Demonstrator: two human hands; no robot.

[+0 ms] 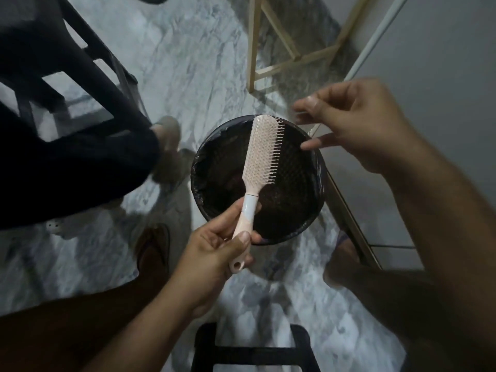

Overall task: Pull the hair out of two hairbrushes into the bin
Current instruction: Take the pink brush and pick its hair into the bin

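The left hand grips the brush handle over the bin. The right hand, above the bin's right rim, pinches thumb to forefinger (holding hair? cannot tell).

My left hand grips the pink hairbrush over the bin; my right hand hovers, pinched, beside its bristles.

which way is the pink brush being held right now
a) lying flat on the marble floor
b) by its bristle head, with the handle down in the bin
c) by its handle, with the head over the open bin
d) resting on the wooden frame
c: the left hand grips the handle of the pink hairbrush, and its bristle head hangs above the black-lined bin.
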